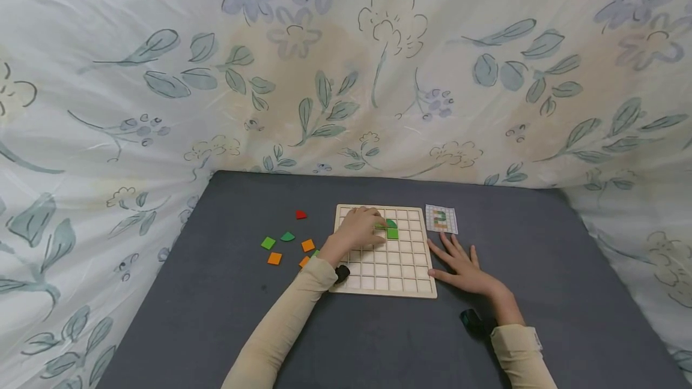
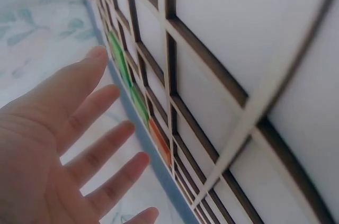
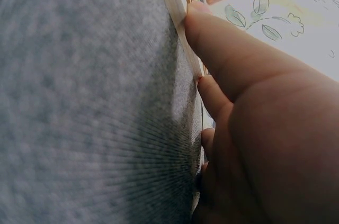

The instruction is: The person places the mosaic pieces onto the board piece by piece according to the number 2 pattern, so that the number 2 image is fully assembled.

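A pale wooden grid board (image 1: 397,286) lies on the dark table. My left hand (image 1: 358,228) hovers over its upper left part; in the left wrist view the fingers are extended and spread, holding nothing. Beside those fingertips, a green square (image 1: 392,234) and a green rounded piece (image 1: 391,223) sit in the grid. An orange piece (image 2: 159,140) also shows there in the left wrist view, hidden by the hand from above. My right hand (image 1: 464,269) rests along the board's right edge, its thumb (image 3: 212,28) touching the rim.
Left of the board lie loose pieces: a red one (image 1: 301,214), a green rounded one (image 1: 288,236), a green square (image 1: 268,243) and several orange squares (image 1: 274,258), some partly behind the left forearm. A small pattern card (image 1: 441,219) is at the board's upper right. Floral cloth (image 1: 346,77) hangs behind.
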`<state>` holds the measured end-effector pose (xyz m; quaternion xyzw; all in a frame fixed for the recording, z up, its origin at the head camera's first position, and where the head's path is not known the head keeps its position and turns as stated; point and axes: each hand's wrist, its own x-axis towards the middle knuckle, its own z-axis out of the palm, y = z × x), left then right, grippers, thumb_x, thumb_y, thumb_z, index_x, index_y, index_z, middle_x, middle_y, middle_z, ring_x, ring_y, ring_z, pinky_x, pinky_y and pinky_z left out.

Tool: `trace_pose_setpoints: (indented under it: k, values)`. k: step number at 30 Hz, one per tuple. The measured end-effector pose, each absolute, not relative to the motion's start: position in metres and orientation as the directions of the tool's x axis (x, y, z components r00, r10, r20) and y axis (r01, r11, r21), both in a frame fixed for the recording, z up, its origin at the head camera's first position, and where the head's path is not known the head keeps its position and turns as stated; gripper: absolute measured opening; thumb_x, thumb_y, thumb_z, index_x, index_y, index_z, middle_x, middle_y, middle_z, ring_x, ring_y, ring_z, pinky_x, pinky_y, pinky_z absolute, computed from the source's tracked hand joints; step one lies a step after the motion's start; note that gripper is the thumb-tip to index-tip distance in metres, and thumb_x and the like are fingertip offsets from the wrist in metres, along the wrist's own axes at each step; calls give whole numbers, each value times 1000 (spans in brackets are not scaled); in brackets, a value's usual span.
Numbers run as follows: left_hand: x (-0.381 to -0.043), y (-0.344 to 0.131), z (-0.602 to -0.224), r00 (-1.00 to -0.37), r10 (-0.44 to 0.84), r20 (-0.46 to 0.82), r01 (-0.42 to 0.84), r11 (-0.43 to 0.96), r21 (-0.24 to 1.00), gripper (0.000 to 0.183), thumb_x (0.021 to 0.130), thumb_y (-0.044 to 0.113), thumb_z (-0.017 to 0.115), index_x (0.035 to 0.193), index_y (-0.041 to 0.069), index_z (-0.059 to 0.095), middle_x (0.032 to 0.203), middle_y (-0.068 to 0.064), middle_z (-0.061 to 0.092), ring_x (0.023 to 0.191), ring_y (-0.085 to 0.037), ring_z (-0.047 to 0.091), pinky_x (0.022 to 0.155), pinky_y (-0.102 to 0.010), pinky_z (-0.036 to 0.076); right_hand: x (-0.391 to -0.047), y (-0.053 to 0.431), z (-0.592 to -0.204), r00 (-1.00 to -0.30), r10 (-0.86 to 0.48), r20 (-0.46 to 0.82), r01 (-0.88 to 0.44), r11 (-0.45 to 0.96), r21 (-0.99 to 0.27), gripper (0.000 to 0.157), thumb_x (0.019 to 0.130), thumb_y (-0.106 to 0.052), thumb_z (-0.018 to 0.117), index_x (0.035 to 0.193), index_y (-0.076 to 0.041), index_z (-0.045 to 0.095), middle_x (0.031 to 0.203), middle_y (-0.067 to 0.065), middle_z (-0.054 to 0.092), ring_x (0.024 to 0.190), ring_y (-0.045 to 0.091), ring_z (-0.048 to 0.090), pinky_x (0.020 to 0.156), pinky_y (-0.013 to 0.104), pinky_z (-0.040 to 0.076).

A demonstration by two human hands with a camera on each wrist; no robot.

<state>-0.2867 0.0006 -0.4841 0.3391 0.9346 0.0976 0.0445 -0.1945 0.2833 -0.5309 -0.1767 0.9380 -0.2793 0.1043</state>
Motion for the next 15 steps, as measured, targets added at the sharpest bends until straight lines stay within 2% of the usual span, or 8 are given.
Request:
trace_pose_setpoints:
  k: [6,15]
  values:
    - [-282,-13,-483,-792,610,-2,587,762,273,37,83,43,67,116,29,65,126,3,55,117,-23,49,101,-46,40,-195,284,-533,-914,-394,-96,-277,780,-561,73,88,-45,58,148,-19,24,155,18,2,139,44,-9,100,69,-16]
    - [-278,-41,-484,-821,568,53,550,764,337,40,84,40,66,120,22,64,128,-2,54,119,-25,47,106,-51,34,-196,285,-533,-914,-397,-86,-281,772,-570,74,88,-44,58,148,-19,24,155,17,1,139,44,-9,100,69,-17]
